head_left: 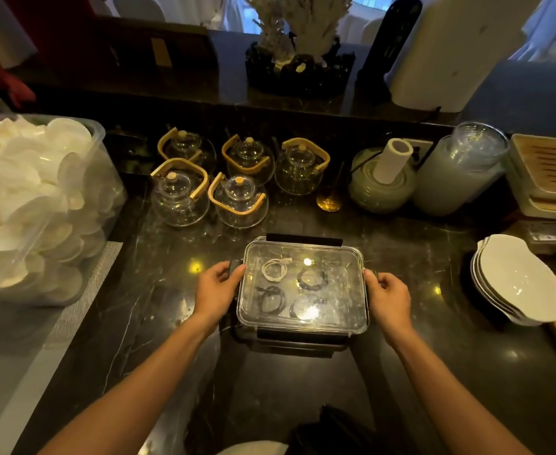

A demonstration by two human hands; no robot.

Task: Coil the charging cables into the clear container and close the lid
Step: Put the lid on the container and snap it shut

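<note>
Clear container on the dark marble counter, lid seated on top; landmark for all positions below. Inside, seen through the lid, lie four coiled charging cables: a white cable at the far left, a dark cable at the far right, a dark cable at the near left and another dark cable at the near right, the coils apart from one another. The left hand has its fingers curled onto the black latch on the container's left side; the right hand has its fingers curled around the container's right edge. Behind the container stand five glass teapots with wooden handles. Far to its left, a large clear bin holds white dishes; to its right sits a stack of white bowls.
</note>
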